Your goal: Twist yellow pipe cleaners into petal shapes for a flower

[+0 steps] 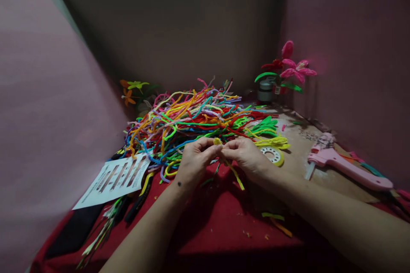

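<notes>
Both hands meet over the red cloth, in front of a big heap of coloured pipe cleaners (198, 115). Between the fingertips is a yellow pipe cleaner (236, 175), its top bent into a small loop and its tail hanging down to the right. My left hand (197, 158) pinches it from the left, thumb against index finger. From the other side my right hand (245, 153) pinches it just below the loop. The exact contact is partly hidden by the fingers. Close to my right hand lie a yellow tape roll (272, 156) and a yellow pipe cleaner bundle (275, 142).
A pink glue gun (352, 166) rests on the brown board (294, 136) at right. Pink pipe-cleaner flowers (297, 69) stand behind it. At left are a printed sheet (112, 179), black-and-yellow pliers (140, 198) and thin stems (104, 228). Cut scraps (278, 223) dot the red cloth (224, 234).
</notes>
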A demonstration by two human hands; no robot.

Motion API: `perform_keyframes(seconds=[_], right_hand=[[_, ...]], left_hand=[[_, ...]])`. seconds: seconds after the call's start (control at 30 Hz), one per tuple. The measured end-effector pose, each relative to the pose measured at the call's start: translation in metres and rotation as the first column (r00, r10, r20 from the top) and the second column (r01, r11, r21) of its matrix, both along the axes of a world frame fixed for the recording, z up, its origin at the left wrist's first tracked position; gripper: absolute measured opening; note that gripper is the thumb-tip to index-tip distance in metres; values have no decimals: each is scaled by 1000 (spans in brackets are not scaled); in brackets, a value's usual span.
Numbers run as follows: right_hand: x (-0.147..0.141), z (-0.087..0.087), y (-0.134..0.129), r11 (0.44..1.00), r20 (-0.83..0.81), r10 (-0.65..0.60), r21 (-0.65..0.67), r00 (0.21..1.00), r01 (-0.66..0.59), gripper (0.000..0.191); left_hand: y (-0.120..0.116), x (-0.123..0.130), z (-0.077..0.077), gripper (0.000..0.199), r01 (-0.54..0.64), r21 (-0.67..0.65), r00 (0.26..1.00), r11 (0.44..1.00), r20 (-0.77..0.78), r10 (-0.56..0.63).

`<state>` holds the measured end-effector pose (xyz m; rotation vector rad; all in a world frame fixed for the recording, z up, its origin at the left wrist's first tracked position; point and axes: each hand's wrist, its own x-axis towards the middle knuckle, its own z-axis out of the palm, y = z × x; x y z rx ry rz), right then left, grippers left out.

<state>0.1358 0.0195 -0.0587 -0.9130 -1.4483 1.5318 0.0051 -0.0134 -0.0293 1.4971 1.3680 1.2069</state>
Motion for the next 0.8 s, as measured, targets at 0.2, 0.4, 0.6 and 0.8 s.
perform_keyframes(seconds=[0.2, 0.4, 0.6, 0.8], right_hand=[[1, 1, 0, 987, -111, 160, -12, 981, -162, 22], [-1, -5, 5, 957, -219, 196, -172, 956, -235, 22], [-1, 1, 1, 982, -152, 107, -137, 983, -128, 19], [-1, 0, -2, 989, -73, 92, -106, 993, -99, 18]], left_hand=[[1, -5, 0, 11, 59, -77, 983, 995, 181, -45], [5, -10, -4, 8, 158, -67, 971, 985, 190, -142], [1, -3, -2, 7, -38, 97, 992, 995, -116, 49], [0, -1, -11, 9, -33, 486, 914, 874, -340, 223]])
